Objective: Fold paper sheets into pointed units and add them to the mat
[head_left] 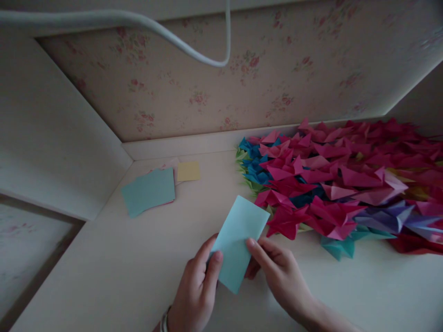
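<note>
A light-blue sheet of paper [238, 230], a narrow rectangle, is held tilted above the white table between both hands. My left hand [200, 281] grips its left edge, thumb on the face and fingers behind. On the right edge, my right hand [277, 267] pinches the paper between thumb and fingers. Whether the sheet is folded in two I cannot tell. Left of the hands lies a stack of teal paper sheets [150, 191], with pink showing at its lower edge. A small yellow paper square [188, 171] sits beside that stack.
A large heap of folded paper pieces [328, 175], mostly pink with blue, green, purple and teal, covers the right of the white table [138, 267]. Floral wallpaper [207, 97] backs it. A white cable [173, 39] hangs overhead. A white panel [58, 115] stands at left.
</note>
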`<state>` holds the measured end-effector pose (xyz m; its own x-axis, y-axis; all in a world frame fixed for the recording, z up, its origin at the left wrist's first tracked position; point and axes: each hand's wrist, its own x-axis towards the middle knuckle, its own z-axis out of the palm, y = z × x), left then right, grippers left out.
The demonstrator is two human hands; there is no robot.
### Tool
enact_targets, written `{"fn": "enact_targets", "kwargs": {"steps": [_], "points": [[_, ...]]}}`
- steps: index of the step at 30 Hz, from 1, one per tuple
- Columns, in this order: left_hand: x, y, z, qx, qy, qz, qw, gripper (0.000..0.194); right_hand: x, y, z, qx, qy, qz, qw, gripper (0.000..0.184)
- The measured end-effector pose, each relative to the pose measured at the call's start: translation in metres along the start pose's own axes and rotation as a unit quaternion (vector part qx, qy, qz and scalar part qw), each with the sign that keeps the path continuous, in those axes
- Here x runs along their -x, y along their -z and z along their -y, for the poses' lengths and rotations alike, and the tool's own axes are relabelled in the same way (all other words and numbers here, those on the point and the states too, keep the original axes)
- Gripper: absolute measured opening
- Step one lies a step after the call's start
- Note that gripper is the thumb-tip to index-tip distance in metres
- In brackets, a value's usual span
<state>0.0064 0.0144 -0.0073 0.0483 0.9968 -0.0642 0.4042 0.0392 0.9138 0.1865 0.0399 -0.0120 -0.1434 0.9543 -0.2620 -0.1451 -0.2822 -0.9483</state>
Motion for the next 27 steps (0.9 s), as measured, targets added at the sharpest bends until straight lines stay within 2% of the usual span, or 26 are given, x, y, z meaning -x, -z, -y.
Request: {"fn": "enact_targets", "kwargs": {"steps": [2,6,9,15,19,21,27], "points": [[0.000,0.000,0.000,0.003,0.006,-0.009,1.000,0.042,0.005,-0.004,-0.003,0.041,-0.013,0.054,0.998,0.048],[0.000,-0.001,0.004,-0.010,0.017,-0.045,0.999,0.043,0.010,-0.007,-0.004,0.047,-0.045,0.167,0.984,0.047],[0.001,-0.002,0.006,-0.025,0.011,-0.070,0.997,0.042,0.011,-0.007,-0.003,0.039,-0.075,0.199,0.976,0.047],[0.000,0.000,-0.003,0.007,0.001,-0.067,0.998,0.041,0.012,-0.007,-0.003,0.024,-0.082,0.183,0.979,0.047],[0.000,0.001,-0.007,0.024,0.005,0.004,1.000,0.043,0.008,-0.004,-0.003,0.001,-0.056,0.166,0.985,0.045],[0.001,0.001,-0.006,0.026,0.004,0.034,0.999,0.043,0.004,-0.002,-0.001,-0.014,-0.047,0.137,0.989,0.046],[0.001,0.002,-0.005,0.041,-0.009,0.068,0.997,0.040,-0.006,0.015,0.008,-0.045,-0.001,0.020,0.999,0.041]]}}
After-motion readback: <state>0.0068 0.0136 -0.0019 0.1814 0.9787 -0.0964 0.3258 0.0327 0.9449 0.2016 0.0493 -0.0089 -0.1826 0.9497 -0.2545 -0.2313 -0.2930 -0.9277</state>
